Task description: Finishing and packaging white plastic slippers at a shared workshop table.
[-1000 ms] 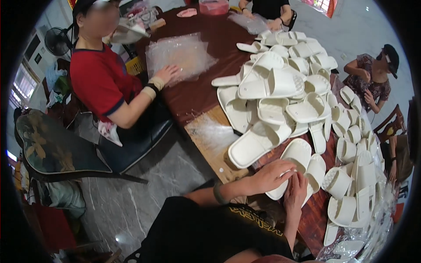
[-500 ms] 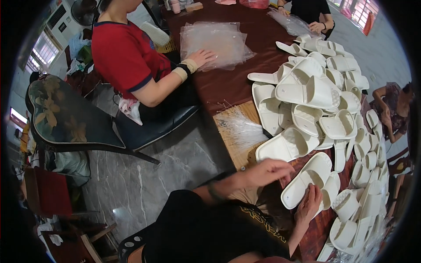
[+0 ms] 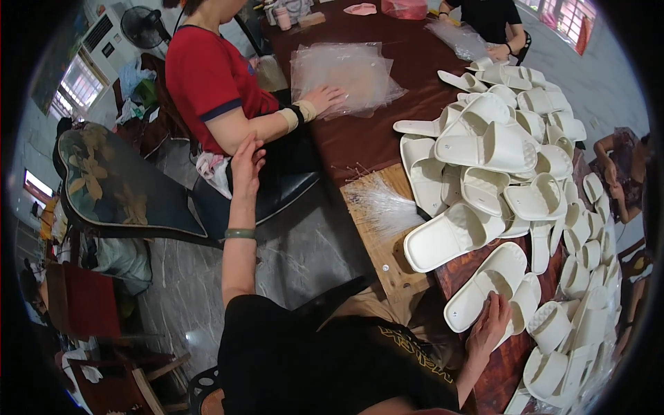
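Observation:
My left hand (image 3: 247, 164) is raised out to the left with its fingers stretched and nothing in it. Its fingertips come up beside the elbow of the co-worker in red; whether they touch, I cannot tell. At the table edge in front of me, my right hand (image 3: 490, 321) has its fingers curled on a white slipper (image 3: 487, 287), close to its strap. A second white slipper (image 3: 524, 301) lies against the first on the right, partly covered by it and by my hand. Just beyond them a larger-looking white slipper (image 3: 449, 238) rests at the pile's near edge.
A heap of white slippers (image 3: 487, 142) covers the table's right side. White plastic fasteners (image 3: 384, 204) lie fanned on a wooden board (image 3: 373, 238). Clear plastic bags (image 3: 346, 76) lie by the co-worker (image 3: 207, 76). A chair (image 3: 124, 183) stands at left.
My left hand has swung from above the slippers far to the left, toward the co-worker's elbow. My right hand stays on the slipper. The view has shifted slightly.

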`<state>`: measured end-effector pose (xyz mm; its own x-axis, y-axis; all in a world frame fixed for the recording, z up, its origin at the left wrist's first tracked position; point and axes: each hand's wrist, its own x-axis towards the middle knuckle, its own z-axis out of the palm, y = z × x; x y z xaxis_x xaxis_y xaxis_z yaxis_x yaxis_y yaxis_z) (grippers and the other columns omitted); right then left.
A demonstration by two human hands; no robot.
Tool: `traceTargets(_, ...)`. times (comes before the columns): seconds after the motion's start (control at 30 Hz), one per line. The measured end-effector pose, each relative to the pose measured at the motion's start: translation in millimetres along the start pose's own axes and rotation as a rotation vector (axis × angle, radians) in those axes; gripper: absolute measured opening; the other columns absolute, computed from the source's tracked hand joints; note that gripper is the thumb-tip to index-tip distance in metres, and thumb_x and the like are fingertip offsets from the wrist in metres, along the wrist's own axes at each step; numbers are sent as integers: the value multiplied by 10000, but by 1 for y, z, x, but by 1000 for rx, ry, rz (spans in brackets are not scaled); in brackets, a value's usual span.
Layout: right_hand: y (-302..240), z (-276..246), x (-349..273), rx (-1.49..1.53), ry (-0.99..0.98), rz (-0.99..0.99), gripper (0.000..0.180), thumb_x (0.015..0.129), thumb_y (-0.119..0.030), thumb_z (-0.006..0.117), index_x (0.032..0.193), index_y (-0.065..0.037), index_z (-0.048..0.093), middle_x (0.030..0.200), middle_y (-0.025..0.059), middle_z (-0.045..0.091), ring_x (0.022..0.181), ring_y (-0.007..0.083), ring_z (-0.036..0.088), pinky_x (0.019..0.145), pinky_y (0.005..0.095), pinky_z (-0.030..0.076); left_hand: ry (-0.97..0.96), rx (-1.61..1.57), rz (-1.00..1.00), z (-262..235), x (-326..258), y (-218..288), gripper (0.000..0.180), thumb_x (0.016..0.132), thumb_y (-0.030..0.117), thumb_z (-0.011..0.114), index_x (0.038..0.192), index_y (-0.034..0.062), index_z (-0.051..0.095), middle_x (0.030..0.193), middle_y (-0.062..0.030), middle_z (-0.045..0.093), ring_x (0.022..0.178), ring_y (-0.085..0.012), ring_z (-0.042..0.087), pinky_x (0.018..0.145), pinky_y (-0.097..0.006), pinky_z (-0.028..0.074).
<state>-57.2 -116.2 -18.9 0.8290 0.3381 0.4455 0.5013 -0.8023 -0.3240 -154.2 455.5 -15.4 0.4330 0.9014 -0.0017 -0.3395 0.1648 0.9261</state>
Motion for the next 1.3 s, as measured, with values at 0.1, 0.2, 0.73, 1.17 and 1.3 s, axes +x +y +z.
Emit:
traceTargets(0.1, 1, 0, -1, -4, 17, -8, 218, 853, -16, 539, 1066, 13, 577, 1041, 186, 548, 908, 358, 509, 784, 417, 428, -78, -48, -4, 15, -24, -14, 351, 906, 146, 539, 1242, 50, 500, 915, -48, 617, 690, -93, 573, 555, -217, 458)
traceTargets(0.2, 1, 2, 3, 1, 32, -13, 219, 846, -10, 551, 1063, 13, 578, 1035, 184, 548, 902, 359, 512, 774, 416, 431, -262, 4, -165, 32, -65, -34, 347, 906, 150, 542, 1232, 38, 503, 880, -22, 592, 716, -103, 561, 581, -221, 451)
traceTargets(0.73, -5, -2, 4, 9, 47, -25, 207, 839, -12, 558, 1044, 13, 582, 1020, 167, 548, 889, 334, 523, 762, 411, 437, -428, -191, -494, 91, -170, -77, 224, 917, 212, 547, 1044, 29, 575, 821, -10, 557, 645, -78, 509, 563, -223, 399)
traceTargets(1.17, 1, 2, 5, 36, 15, 21, 217, 847, -20, 548, 1058, 18, 576, 1024, 183, 548, 925, 359, 517, 796, 416, 438, -897, -1210, -376, 71, -164, -18, 657, 852, 676, 363, 936, 93, 653, 494, 51, 422, 503, -74, 364, 558, -246, 274)
traceTargets(1.3, -10, -10, 6, 17, 31, 10, 210, 841, -14, 553, 1046, 20, 578, 1010, 173, 547, 920, 350, 516, 792, 411, 437, -938, -912, -543, 92, -196, -42, 735, 867, 671, 308, 1041, 23, 609, 509, -16, 426, 511, -125, 348, 555, -282, 291)
